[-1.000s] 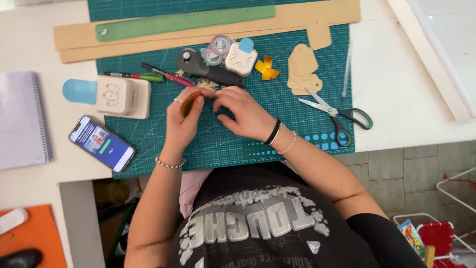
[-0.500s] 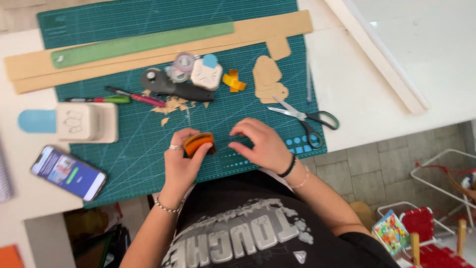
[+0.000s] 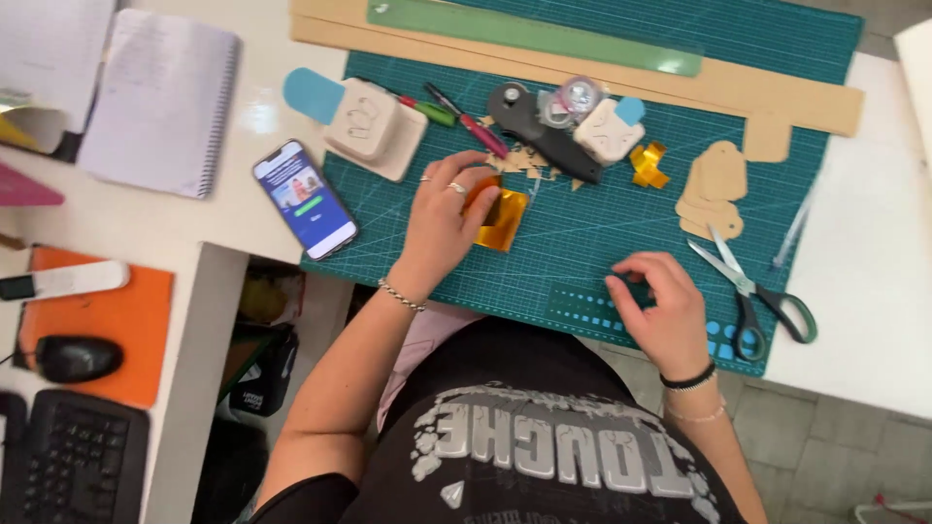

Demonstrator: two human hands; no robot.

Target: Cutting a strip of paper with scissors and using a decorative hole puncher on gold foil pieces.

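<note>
Gold foil ribbon roll [image 3: 495, 215] sits pinched in my left hand [image 3: 442, 225] over the cutting mat [image 3: 582, 243]; my right hand [image 3: 663, 309], fingers curled and holding nothing I can make out, rests near the mat's edge. Loose foil could crease or unspool under one-handed grip.

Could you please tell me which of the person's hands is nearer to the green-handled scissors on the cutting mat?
The right hand is nearer, just left of the green-handled scissors. The left hand is far off to their left, holding gold foil ribbon.

This looks like a craft corner in a home office. A green cutting mat [image 3: 582, 243], scissors [image 3: 752, 291] and paper punches [image 3: 374, 121] lie on the white surface [image 3: 223, 209]. A keyboard [image 3: 73, 456] and a mouse [image 3: 73, 357] are beside them.
</note>
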